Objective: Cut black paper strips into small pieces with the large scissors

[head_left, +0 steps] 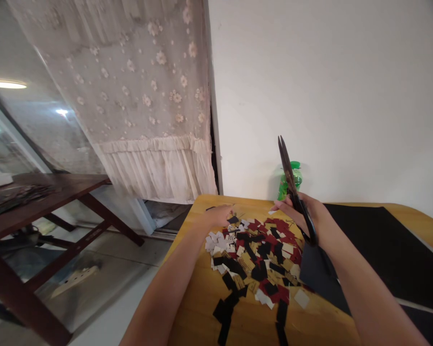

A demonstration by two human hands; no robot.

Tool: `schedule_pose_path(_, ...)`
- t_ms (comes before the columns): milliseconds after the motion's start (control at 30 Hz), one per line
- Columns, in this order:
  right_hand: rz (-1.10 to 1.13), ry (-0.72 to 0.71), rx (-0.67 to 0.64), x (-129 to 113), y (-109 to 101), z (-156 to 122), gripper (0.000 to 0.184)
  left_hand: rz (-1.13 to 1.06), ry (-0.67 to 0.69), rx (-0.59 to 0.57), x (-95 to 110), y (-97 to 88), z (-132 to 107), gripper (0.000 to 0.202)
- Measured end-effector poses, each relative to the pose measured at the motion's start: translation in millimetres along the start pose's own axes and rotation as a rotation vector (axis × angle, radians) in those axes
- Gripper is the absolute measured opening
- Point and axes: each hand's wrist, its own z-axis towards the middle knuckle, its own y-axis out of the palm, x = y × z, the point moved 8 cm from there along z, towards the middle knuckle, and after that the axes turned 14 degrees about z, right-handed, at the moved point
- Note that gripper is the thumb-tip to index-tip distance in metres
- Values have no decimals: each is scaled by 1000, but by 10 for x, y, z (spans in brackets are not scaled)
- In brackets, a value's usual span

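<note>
Scissors point(292, 185) with dark blades and black handles point upward in my right hand point(310, 211). Its thumb and fingers are near a small white scrap by the back of a heap of cut paper pieces point(263, 250). The heap mixes black, dark red, white and tan bits, some printed. My left hand point(218, 216) reaches to the heap's back left edge, close to a small black piece point(233, 219); its fingers are too indistinct to tell whether they grip anything. Under my right forearm lies a dark sheet point(319, 274).
The wooden table point(191, 288) stands against a white wall. A large black sheet point(375, 245) covers its right side. Behind the scissors is a green container point(283, 187). At left, a dark red wooden table point(57, 192) stands before a floral curtain point(159, 96).
</note>
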Motion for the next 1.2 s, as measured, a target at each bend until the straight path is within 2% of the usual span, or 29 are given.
schedule_pose_path(167, -38, -3, 14, -4, 2, -5, 32, 35, 37, 56, 160, 30, 38, 39)
schedule_pose_path(267, -27, -7, 1, -7, 10, 2, 33, 37, 31, 65, 182, 51, 43, 40)
schedule_pose_path(900, -72, 29, 18, -17, -5, -1, 36, -91, 42, 95, 45, 135, 111, 45)
schedule_pose_path(1200, -35, 13, -27, 42, 12, 18, 31, -227, -4, 59, -63, 206, 187, 41)
